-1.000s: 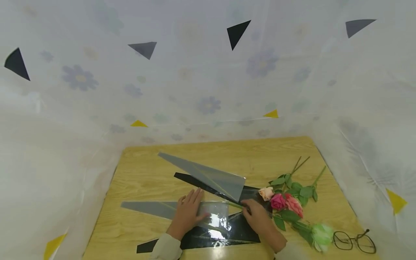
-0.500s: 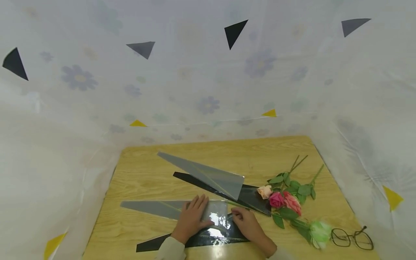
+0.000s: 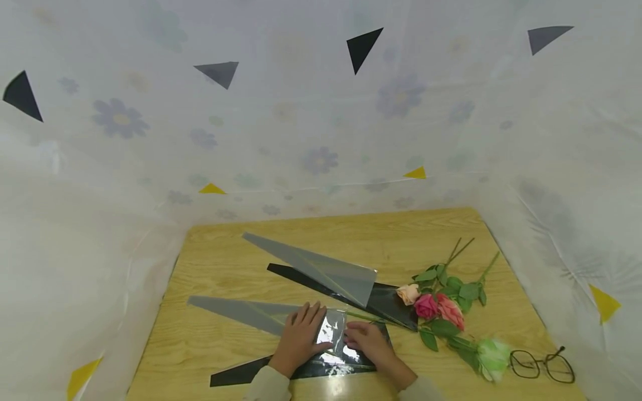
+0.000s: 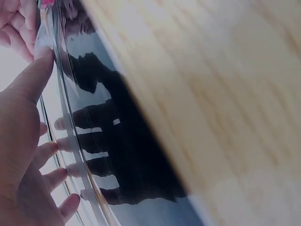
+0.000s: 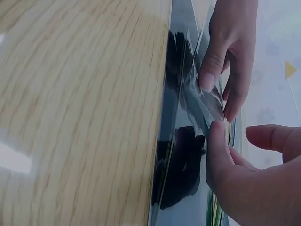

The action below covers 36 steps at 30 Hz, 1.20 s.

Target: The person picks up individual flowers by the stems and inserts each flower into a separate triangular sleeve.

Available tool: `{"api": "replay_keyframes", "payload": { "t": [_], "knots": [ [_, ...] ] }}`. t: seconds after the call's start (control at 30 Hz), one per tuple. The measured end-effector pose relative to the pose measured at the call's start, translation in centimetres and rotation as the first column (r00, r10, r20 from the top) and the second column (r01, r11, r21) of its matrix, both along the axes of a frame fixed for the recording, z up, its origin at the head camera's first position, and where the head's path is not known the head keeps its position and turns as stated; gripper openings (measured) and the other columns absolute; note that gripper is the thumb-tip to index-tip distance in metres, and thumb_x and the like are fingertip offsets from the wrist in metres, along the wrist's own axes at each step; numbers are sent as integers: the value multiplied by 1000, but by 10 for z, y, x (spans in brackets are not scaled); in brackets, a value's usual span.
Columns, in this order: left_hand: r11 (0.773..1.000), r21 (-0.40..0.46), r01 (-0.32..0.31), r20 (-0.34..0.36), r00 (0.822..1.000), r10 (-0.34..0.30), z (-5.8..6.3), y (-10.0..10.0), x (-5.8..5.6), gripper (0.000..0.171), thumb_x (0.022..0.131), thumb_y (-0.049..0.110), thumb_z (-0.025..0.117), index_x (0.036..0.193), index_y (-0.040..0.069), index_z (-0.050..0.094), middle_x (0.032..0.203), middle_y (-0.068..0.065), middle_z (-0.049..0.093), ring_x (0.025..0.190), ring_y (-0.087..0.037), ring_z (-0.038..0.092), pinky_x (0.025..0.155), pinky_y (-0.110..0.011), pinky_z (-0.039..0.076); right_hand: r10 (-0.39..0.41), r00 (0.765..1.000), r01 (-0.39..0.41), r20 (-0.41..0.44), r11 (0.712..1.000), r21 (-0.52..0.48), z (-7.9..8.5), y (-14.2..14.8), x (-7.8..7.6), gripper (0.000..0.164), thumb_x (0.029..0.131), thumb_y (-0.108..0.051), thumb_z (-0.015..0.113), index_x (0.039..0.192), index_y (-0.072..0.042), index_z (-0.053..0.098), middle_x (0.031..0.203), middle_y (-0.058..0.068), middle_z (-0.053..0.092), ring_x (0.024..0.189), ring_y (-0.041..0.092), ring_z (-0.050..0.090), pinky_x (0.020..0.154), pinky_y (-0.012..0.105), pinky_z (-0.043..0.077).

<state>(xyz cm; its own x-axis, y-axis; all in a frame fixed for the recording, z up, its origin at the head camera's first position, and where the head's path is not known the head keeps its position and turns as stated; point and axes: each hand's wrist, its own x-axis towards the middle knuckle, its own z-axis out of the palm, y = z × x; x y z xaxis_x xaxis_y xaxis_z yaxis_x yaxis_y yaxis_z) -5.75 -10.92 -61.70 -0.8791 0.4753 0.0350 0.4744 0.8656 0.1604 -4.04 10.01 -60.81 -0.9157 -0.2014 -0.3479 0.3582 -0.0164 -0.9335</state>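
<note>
A grey-and-clear tapered flower sleeve [image 3: 239,313] lies over a black tapered sleeve [image 3: 241,374] near the table's front. My left hand [image 3: 302,338] rests on the clear part with fingers extended and thumb spread. At the sleeve's wide right end is my right hand [image 3: 370,341], fingers bent; in the right wrist view, its thumb touches the lifted film [image 5: 202,106] while the finger above stands apart from the thumb. A green stem [image 3: 363,316] runs from the sleeve's far right edge towards a pale green artificial rose [image 3: 494,360].
Behind lie another grey sleeve [image 3: 321,273] and black sleeve [image 3: 396,306]. Peach [image 3: 408,294], magenta [image 3: 426,306] and coral [image 3: 451,312] roses lie at the right. Glasses [image 3: 541,365] lie at the front right. Patterned sheeting [image 3: 321,111] surrounds the table [image 3: 210,250].
My right hand has left the stem and moved left to the sleeve's wide end. The grey sleeve's narrow end has swung away from me. My left hand has shifted slightly right.
</note>
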Motion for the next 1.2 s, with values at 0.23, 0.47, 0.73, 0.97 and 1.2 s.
{"api": "replay_keyframes", "payload": {
  "t": [0.23,0.47,0.73,0.97,1.2],
  "knots": [
    [999,-24,-22,-2,1000,22,1,-2,-2,85,77,72,43,143,18,37,145,-2,37,131,-26,34,93,-51,35,-2,999,4,47,999,-51,-2,-13,-5,45,91,-11,55,122,20,44,98,15,63,84,22,64,76,35,52],
    [999,-11,-30,10,999,30,2,-5,-3,81,81,71,38,144,19,36,144,-1,38,130,-25,35,93,-51,35,-1,998,8,69,996,-89,-3,-23,-11,52,90,-12,55,126,22,38,101,17,63,86,21,64,76,33,52],
    [1000,28,-12,-6,1000,12,4,-8,-2,82,80,70,43,143,18,38,142,-1,41,128,-26,37,92,-51,34,-67,997,69,-37,996,57,-4,-35,-18,33,83,-3,60,107,19,56,83,16,67,71,19,66,63,29,53],
    [995,83,52,-11,999,-51,7,-10,-1,105,64,76,55,146,15,30,150,-8,27,135,-28,25,92,-51,34,-45,999,44,-17,998,-36,-2,-37,-20,22,90,-7,56,99,14,54,87,20,66,75,28,68,65,31,53],
    [990,77,116,-45,993,-112,9,-11,-2,122,54,77,61,150,16,16,152,-9,20,137,-30,20,96,-51,30,46,999,-47,-8,990,-136,11,-29,-21,24,95,-13,46,100,10,50,103,24,62,88,36,65,72,42,52]
  ]
}}
